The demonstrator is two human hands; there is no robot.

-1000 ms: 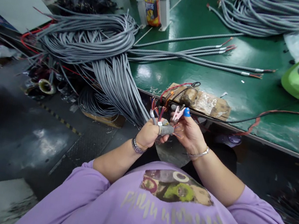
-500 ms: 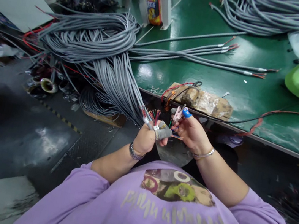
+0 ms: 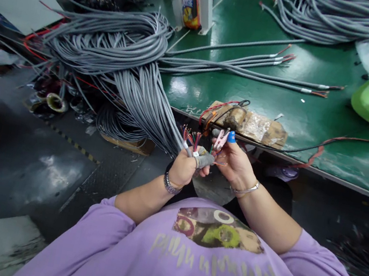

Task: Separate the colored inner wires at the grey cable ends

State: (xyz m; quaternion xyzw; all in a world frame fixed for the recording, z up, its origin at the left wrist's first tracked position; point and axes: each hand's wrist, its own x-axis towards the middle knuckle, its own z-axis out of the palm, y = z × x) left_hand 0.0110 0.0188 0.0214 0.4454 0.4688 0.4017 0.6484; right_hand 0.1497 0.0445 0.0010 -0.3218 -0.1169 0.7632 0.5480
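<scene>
Two hands: meeting just off the near edge of the glossy green counter [image 3: 282,112].
Left hand [image 3: 183,168]: fingers closing tightly around the thin grey cable end [image 3: 187,149], its coloured wires [image 3: 192,137] fanning upward.
Right hand [image 3: 235,163]: fingers pinching a small pink clip [image 3: 220,139]; a blue cap [image 3: 231,138] is covering one fingertip.
Grey cable bundle [image 3: 142,92]: hanging over the counter's left edge.
Taped brown block [image 3: 254,125]: lying at the near edge, just beyond the hands.
</scene>
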